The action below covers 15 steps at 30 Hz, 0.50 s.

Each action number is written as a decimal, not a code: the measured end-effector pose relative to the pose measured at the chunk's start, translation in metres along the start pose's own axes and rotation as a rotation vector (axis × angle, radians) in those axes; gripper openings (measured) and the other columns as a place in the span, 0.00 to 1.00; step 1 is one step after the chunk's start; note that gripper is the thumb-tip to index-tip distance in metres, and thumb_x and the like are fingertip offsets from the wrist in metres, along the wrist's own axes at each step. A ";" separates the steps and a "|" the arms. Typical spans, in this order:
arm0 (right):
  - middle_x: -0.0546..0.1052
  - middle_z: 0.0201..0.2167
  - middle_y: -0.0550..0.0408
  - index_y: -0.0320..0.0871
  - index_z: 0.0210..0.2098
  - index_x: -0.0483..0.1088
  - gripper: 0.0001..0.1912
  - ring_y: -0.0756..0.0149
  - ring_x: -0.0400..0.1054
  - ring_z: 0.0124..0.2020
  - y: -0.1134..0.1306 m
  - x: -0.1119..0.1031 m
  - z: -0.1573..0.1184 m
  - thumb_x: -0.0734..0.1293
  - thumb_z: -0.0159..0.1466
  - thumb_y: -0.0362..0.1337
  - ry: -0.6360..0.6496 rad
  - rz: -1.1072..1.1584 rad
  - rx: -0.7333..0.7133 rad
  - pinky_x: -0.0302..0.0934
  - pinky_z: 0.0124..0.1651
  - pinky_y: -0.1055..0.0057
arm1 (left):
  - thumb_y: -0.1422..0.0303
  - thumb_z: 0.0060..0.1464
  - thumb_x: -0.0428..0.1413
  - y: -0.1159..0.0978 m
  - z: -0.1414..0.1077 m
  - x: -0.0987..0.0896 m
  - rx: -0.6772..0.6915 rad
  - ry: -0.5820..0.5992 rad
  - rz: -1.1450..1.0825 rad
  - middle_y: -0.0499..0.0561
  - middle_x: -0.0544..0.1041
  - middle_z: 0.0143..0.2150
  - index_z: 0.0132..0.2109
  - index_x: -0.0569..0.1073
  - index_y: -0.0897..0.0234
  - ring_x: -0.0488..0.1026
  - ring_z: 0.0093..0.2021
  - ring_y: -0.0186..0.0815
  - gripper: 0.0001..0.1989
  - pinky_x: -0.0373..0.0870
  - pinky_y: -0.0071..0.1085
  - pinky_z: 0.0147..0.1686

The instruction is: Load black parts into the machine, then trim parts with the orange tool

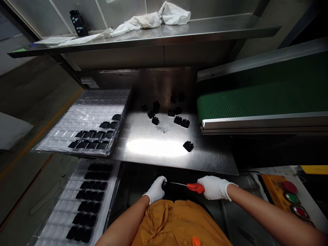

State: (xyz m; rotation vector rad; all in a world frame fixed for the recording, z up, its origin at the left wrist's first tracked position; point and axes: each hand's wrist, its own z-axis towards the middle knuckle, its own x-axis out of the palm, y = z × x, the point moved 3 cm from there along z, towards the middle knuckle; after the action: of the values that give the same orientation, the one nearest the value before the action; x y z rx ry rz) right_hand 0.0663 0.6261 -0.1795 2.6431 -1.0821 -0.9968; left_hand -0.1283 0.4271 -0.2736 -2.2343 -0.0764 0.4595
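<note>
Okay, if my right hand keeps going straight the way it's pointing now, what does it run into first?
Your right hand leads with the red-handled screwdriver, whose tip would probably meet the small black part in your left hand first, though depth is hard to judge here.

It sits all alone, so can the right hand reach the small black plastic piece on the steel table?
Probably yes. The white-gloved right hand sits near the steel table and nothing blocks the way to the black plastic piece, though it grips a red-handled screwdriver.

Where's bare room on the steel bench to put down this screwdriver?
The front of the steel bench is free, between the plastic tray and the lone black part. The back is crowded with black parts.
</note>
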 end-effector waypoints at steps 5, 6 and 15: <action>0.81 0.36 0.49 0.46 0.36 0.74 0.14 0.51 0.76 0.36 -0.001 0.002 0.000 0.65 0.50 0.32 -0.049 0.009 -0.033 0.57 0.32 0.66 | 0.90 0.33 0.53 0.003 0.005 -0.001 -0.157 -0.081 -0.414 0.43 0.67 0.30 0.33 0.69 0.62 0.62 0.32 0.29 0.21 0.66 0.28 0.41; 0.81 0.35 0.48 0.45 0.37 0.74 0.14 0.51 0.75 0.37 -0.001 0.004 0.000 0.65 0.51 0.32 -0.058 0.007 -0.034 0.57 0.32 0.66 | 0.89 0.35 0.53 0.004 0.006 -0.002 -0.206 -0.110 -0.519 0.43 0.67 0.30 0.34 0.68 0.62 0.62 0.30 0.29 0.20 0.68 0.28 0.39; 0.81 0.35 0.45 0.43 0.36 0.74 0.13 0.48 0.76 0.36 0.010 0.022 0.002 0.65 0.51 0.32 -0.077 -0.019 -0.032 0.56 0.32 0.65 | 0.82 0.52 0.53 0.006 -0.002 -0.017 -0.514 -0.233 -1.362 0.44 0.68 0.28 0.36 0.66 0.65 0.71 0.28 0.29 0.09 0.78 0.44 0.44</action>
State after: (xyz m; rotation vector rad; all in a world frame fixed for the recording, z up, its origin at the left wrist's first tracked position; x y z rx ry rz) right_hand 0.0709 0.6043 -0.1894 2.6147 -1.0483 -1.1185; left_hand -0.1440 0.4185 -0.2723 -1.9968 -1.8416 -0.0988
